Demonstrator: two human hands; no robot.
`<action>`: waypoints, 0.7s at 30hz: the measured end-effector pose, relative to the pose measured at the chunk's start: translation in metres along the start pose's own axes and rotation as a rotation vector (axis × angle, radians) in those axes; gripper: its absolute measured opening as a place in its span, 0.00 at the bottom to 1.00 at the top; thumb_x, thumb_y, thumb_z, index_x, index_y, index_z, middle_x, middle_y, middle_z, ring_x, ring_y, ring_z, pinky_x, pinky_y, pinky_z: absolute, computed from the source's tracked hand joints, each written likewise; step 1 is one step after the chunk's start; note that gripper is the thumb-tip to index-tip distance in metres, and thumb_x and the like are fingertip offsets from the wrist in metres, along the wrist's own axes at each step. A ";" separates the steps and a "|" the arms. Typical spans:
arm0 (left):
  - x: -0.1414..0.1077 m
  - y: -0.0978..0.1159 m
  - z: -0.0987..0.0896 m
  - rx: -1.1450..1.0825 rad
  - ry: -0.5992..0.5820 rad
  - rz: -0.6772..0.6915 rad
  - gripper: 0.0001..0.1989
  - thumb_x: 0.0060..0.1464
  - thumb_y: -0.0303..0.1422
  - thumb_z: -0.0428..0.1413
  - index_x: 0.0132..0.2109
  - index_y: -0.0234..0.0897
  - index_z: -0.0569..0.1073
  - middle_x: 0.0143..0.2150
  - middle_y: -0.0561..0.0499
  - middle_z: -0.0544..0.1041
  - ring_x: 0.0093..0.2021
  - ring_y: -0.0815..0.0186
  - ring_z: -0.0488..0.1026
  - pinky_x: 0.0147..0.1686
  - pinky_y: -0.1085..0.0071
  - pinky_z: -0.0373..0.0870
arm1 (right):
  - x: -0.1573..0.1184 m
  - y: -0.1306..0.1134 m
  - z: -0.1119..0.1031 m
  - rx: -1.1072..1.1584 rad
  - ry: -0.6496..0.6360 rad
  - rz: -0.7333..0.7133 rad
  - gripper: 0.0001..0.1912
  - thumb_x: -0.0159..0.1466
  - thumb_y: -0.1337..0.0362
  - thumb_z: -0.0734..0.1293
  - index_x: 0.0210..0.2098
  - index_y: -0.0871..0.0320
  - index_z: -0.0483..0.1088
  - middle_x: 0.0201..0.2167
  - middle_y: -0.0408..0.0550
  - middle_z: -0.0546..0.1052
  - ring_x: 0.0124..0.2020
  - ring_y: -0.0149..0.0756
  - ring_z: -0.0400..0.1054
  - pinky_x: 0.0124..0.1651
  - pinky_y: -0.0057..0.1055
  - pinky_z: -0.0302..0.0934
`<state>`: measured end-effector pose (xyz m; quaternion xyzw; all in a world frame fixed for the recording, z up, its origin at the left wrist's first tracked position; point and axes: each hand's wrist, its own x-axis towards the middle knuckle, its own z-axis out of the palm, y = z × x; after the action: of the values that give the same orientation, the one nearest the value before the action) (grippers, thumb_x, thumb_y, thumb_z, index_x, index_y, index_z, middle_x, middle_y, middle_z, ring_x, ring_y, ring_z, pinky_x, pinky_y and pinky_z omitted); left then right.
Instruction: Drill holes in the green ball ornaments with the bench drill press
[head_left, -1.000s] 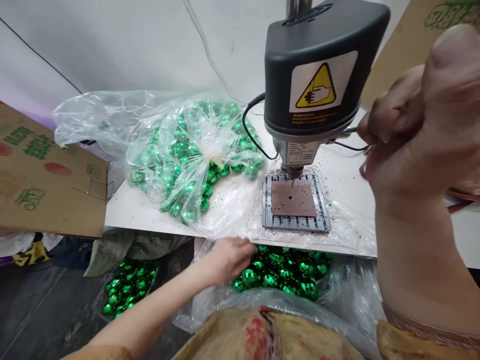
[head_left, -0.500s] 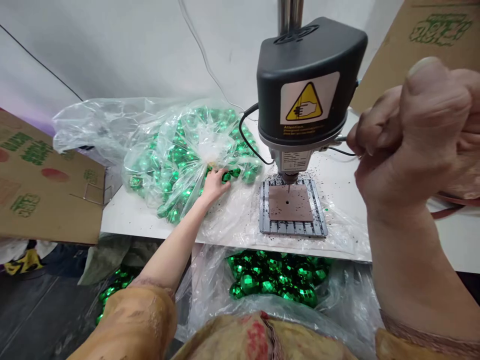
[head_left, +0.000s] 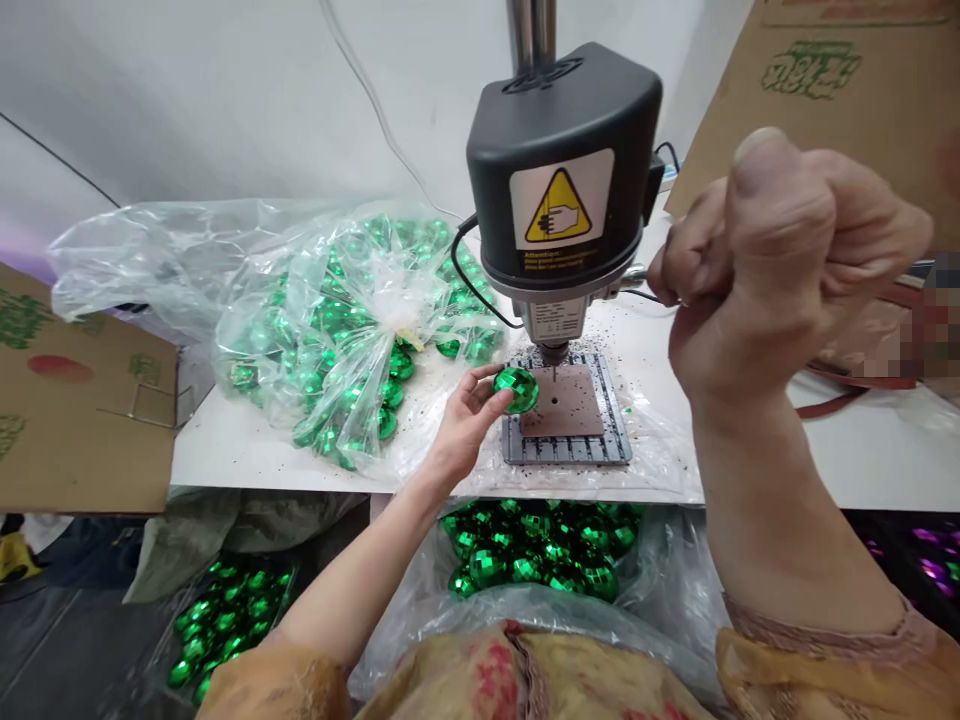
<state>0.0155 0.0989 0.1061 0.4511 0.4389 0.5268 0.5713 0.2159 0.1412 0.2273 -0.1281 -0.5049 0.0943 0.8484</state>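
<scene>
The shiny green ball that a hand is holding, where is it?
In the head view, the green ball is in the left hand, at the left edge of the brown square plate, just left of the drill bit.

Wht tbl (head_left: 240,440), bag (head_left: 300,250) w/ balls (head_left: 379,235), film (head_left: 660,465), baseplate (head_left: 562,452)

We see
ball: shiny green (head_left: 516,390)
drill: black (head_left: 559,160)
warning label: yellow and black on white (head_left: 561,205)
board: reddish brown, black-speckled (head_left: 574,415)
table: white (head_left: 225,450)
</scene>
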 end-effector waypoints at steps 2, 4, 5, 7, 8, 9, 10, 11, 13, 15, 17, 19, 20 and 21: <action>0.008 -0.019 0.006 0.114 0.015 0.065 0.30 0.47 0.46 0.72 0.53 0.39 0.73 0.44 0.48 0.81 0.43 0.64 0.78 0.45 0.67 0.74 | 0.000 -0.001 0.000 -0.005 -0.001 0.006 0.24 0.66 0.67 0.67 0.15 0.57 0.58 0.12 0.34 0.53 0.13 0.21 0.50 0.18 0.28 0.42; 0.018 -0.034 0.007 0.211 0.030 0.114 0.29 0.48 0.46 0.71 0.53 0.39 0.73 0.45 0.47 0.81 0.45 0.62 0.77 0.48 0.66 0.72 | -0.001 -0.001 0.000 -0.005 -0.012 0.011 0.24 0.66 0.65 0.67 0.16 0.57 0.57 0.12 0.34 0.53 0.13 0.21 0.51 0.18 0.28 0.42; 0.023 -0.041 0.006 0.251 0.030 0.129 0.29 0.49 0.46 0.71 0.53 0.39 0.73 0.46 0.46 0.80 0.46 0.62 0.77 0.49 0.65 0.72 | -0.001 -0.001 -0.001 -0.005 -0.019 0.015 0.24 0.66 0.65 0.67 0.16 0.58 0.57 0.12 0.34 0.54 0.14 0.22 0.51 0.19 0.27 0.42; 0.031 -0.050 0.004 0.307 0.016 0.151 0.28 0.50 0.46 0.70 0.54 0.40 0.73 0.49 0.46 0.80 0.50 0.60 0.76 0.53 0.63 0.71 | -0.002 -0.002 -0.001 0.008 -0.027 0.011 0.24 0.66 0.65 0.67 0.16 0.58 0.57 0.12 0.34 0.53 0.14 0.21 0.51 0.19 0.27 0.43; 0.033 -0.053 0.004 0.326 0.008 0.162 0.28 0.50 0.46 0.70 0.54 0.40 0.73 0.50 0.45 0.79 0.52 0.59 0.76 0.54 0.62 0.71 | -0.002 -0.002 0.000 0.020 -0.034 0.008 0.24 0.66 0.65 0.67 0.16 0.58 0.57 0.12 0.34 0.53 0.14 0.21 0.51 0.19 0.27 0.43; 0.035 -0.055 0.003 0.340 0.002 0.173 0.28 0.50 0.46 0.69 0.54 0.40 0.73 0.51 0.45 0.79 0.53 0.58 0.76 0.55 0.61 0.71 | -0.002 -0.002 0.000 0.033 -0.037 0.003 0.24 0.66 0.66 0.67 0.16 0.58 0.57 0.13 0.34 0.53 0.14 0.21 0.50 0.19 0.26 0.44; 0.036 -0.057 0.003 0.350 -0.006 0.187 0.28 0.50 0.47 0.69 0.54 0.40 0.73 0.52 0.45 0.79 0.54 0.57 0.75 0.57 0.59 0.70 | -0.002 -0.002 0.000 0.042 -0.040 0.002 0.24 0.67 0.66 0.67 0.17 0.58 0.56 0.13 0.34 0.53 0.14 0.20 0.50 0.19 0.26 0.44; 0.036 -0.059 0.003 0.359 -0.017 0.201 0.28 0.50 0.47 0.69 0.53 0.39 0.73 0.52 0.44 0.79 0.55 0.56 0.75 0.58 0.58 0.70 | -0.002 -0.002 0.001 0.043 -0.044 0.006 0.24 0.67 0.67 0.67 0.17 0.58 0.56 0.13 0.34 0.52 0.14 0.20 0.49 0.19 0.26 0.44; 0.037 -0.061 0.003 0.383 -0.046 0.225 0.27 0.51 0.47 0.69 0.53 0.39 0.74 0.54 0.43 0.78 0.57 0.54 0.75 0.60 0.56 0.69 | -0.001 -0.003 0.002 0.045 -0.030 0.003 0.24 0.67 0.67 0.67 0.17 0.57 0.55 0.13 0.34 0.52 0.14 0.20 0.49 0.19 0.27 0.43; 0.037 -0.062 0.004 0.431 -0.067 0.247 0.27 0.52 0.47 0.68 0.55 0.39 0.74 0.56 0.42 0.77 0.59 0.52 0.73 0.62 0.54 0.68 | -0.001 -0.003 0.003 0.056 -0.015 -0.005 0.24 0.66 0.70 0.66 0.17 0.57 0.55 0.12 0.34 0.51 0.14 0.20 0.48 0.19 0.27 0.43; 0.037 -0.062 0.004 0.504 -0.067 0.279 0.28 0.52 0.46 0.68 0.56 0.40 0.74 0.57 0.42 0.76 0.60 0.50 0.72 0.64 0.52 0.66 | -0.001 -0.003 0.004 0.073 -0.010 -0.009 0.23 0.66 0.71 0.66 0.17 0.57 0.55 0.13 0.35 0.52 0.14 0.20 0.48 0.19 0.27 0.42; 0.036 -0.062 0.004 0.586 -0.065 0.326 0.28 0.51 0.46 0.69 0.56 0.41 0.75 0.57 0.43 0.76 0.62 0.49 0.70 0.64 0.50 0.64 | -0.002 -0.003 0.004 0.081 -0.011 -0.014 0.23 0.66 0.71 0.66 0.17 0.57 0.55 0.13 0.35 0.53 0.13 0.20 0.48 0.19 0.27 0.42; 0.035 -0.062 0.005 0.618 -0.069 0.349 0.28 0.50 0.46 0.69 0.55 0.41 0.76 0.57 0.43 0.76 0.62 0.49 0.70 0.64 0.50 0.64 | -0.002 -0.003 0.004 0.075 -0.007 -0.015 0.23 0.66 0.69 0.67 0.17 0.57 0.55 0.13 0.35 0.52 0.13 0.20 0.48 0.19 0.27 0.42; 0.034 -0.062 0.007 0.637 -0.077 0.367 0.28 0.50 0.46 0.69 0.55 0.42 0.76 0.56 0.44 0.76 0.61 0.50 0.70 0.64 0.50 0.65 | -0.003 -0.003 0.004 0.062 -0.004 -0.011 0.24 0.66 0.68 0.67 0.17 0.57 0.55 0.13 0.35 0.52 0.14 0.21 0.48 0.19 0.28 0.42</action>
<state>0.0369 0.1302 0.0464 0.6969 0.4709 0.4401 0.3144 0.2113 0.1382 0.2278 -0.0990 -0.5042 0.1054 0.8514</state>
